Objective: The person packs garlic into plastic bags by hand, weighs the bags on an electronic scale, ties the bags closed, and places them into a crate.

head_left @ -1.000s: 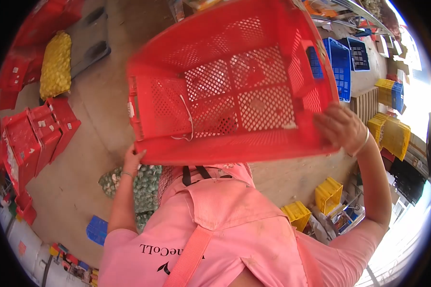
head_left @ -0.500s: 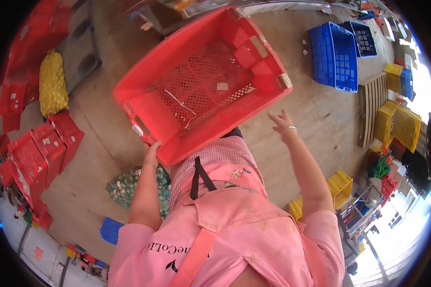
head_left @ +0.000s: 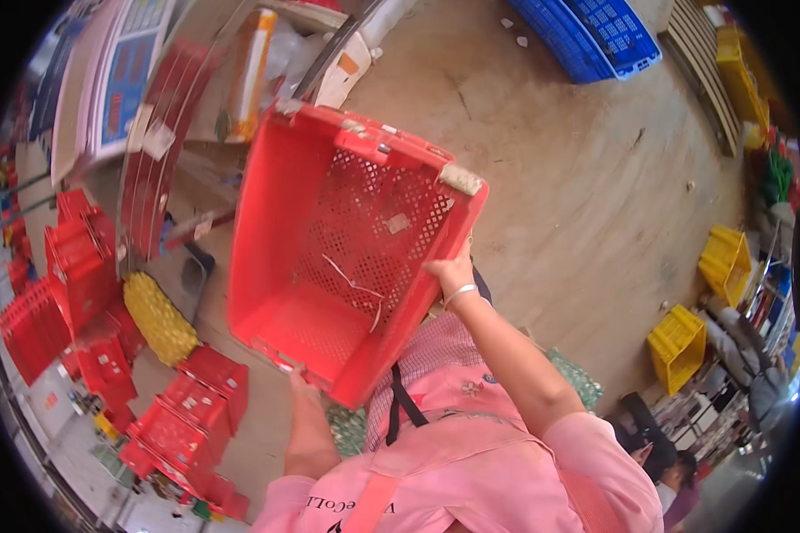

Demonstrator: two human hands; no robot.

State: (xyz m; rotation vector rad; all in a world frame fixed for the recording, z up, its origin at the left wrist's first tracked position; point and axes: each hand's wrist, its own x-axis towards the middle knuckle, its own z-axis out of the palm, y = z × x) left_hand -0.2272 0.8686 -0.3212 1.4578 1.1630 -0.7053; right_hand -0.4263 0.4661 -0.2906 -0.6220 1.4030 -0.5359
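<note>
A red plastic crate (head_left: 280, 222) hangs tilted in front of my body, its open side facing me. A white string (head_left: 351, 284) and a small paper label (head_left: 397, 223) lie against its perforated base. My left hand (head_left: 304, 384) grips the crate's near lower edge, its fingers partly hidden by the rim. My right hand (head_left: 452, 269), with a bracelet at the wrist, is closed over the crate's right side wall.
Stacked red crates (head_left: 187, 417) and a yellow mesh sack (head_left: 160, 318) stand on the left. Blue crates (head_left: 587, 40) and a wooden pallet (head_left: 698, 67) lie at the far right. Yellow crates (head_left: 678, 349) sit on the right. Green mesh sacks (head_left: 575, 377) rest near my legs.
My right hand has come from open in the air to a grip on the crate's right wall. The crate has turned and shifted left; my view has swung left. My left hand keeps its hold.
</note>
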